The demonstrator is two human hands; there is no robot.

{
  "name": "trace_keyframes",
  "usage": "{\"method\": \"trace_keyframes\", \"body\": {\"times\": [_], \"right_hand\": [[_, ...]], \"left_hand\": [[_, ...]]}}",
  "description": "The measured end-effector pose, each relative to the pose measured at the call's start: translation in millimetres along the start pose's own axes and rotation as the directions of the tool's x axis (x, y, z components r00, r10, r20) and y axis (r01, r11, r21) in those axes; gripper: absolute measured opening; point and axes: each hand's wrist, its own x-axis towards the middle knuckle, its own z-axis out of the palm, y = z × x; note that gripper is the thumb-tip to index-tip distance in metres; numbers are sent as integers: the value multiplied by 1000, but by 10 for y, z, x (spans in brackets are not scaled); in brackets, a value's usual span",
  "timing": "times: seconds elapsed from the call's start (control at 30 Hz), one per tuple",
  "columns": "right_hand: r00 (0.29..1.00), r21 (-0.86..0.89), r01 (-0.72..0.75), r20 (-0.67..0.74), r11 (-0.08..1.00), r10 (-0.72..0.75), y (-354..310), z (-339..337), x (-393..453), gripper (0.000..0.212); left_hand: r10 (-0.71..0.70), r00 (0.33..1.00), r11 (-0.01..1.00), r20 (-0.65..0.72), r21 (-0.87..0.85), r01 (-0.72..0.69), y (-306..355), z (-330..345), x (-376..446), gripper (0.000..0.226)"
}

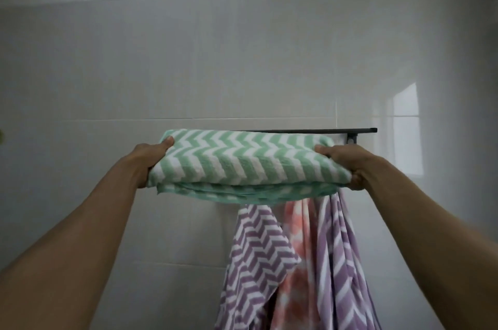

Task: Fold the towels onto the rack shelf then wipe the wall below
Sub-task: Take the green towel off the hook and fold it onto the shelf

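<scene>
We've got the folded green towel (249, 160) gripped at both ends, left hand (151, 165) at 9 o'clock, right hand (347, 165) at 3, level w/ the rack shelf (350, 130). Step: shelving towel no. 1. Next: slide it fwd onto shelf, let go; purple towel (256, 262) and pink towel (299, 249) hang at 6, unfolded.

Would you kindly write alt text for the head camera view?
Both hands, left hand and right hand, grip the ends of a folded green chevron towel at a black wall rack. Purple chevron towels and a pink towel hang below against the tiled wall.
</scene>
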Motion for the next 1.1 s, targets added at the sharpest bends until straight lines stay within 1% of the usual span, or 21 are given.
{"method": "trace_keyframes", "body": {"times": [0.07,0.23,0.3,0.47,0.53,0.67,0.7,0.77,0.83,0.87,0.93,0.97,1.0,1.03,1.1], "right_hand": [[999,4,44,8,999,-44,-131,109,133,31],[989,-42,147,-6,988,-148,-457,408,667,39],[988,-45,155,4,987,-155,-588,544,912,38],[986,-30,166,6,986,-166,-849,848,1598,40],[984,-40,176,-6,984,-176,-911,938,1790,36],[990,-51,142,-18,989,-143,-952,1094,2207,31],[990,-57,137,-25,989,-138,-954,1122,2311,30],[991,-79,129,-33,989,-132,-961,1138,2425,27],[991,-88,114,-64,990,-120,-971,1215,2584,22],[990,-96,102,-85,990,-110,-979,1223,2633,20],[988,-125,70,-126,990,-85,-974,1249,2745,17],[988,-158,47,-139,986,-69,-966,1255,2802,16],[988,-200,27,-144,980,-56,-956,1248,2821,15],[988,-252,12,-144,968,-50,-934,1241,2842,14],[986,-339,-12,-158,941,-45,-897,1229,2854,13]], "left_hand": [[40,999,999,-4,16,-40,98,-48,155,78],[145,989,988,7,56,-145,281,-110,701,68],[176,984,981,-7,79,-175,330,-133,1007,70],[217,976,972,34,80,-219,522,-71,1793,68],[229,972,969,54,82,-233,572,-16,2092,67],[222,967,970,124,77,-232,632,120,2679,66],[207,967,971,151,92,-222,632,158,2810,64],[218,957,960,189,138,-246,621,229,2981,58],[251,949,955,189,115,-275,584,302,3257,46],[272,943,943,193,140,-301,576,330,3340,38],[257,936,918,242,241,-314,539,362,3431,18],[242,935,900,260,300,-317,514,369,3487,13],[220,938,880,268,361,-310,497,353,3536,12],[180,945,880,271,385,-278,453,340,3598,13],[137,951,893,276,381,-239,374,305,3649,22]]}}
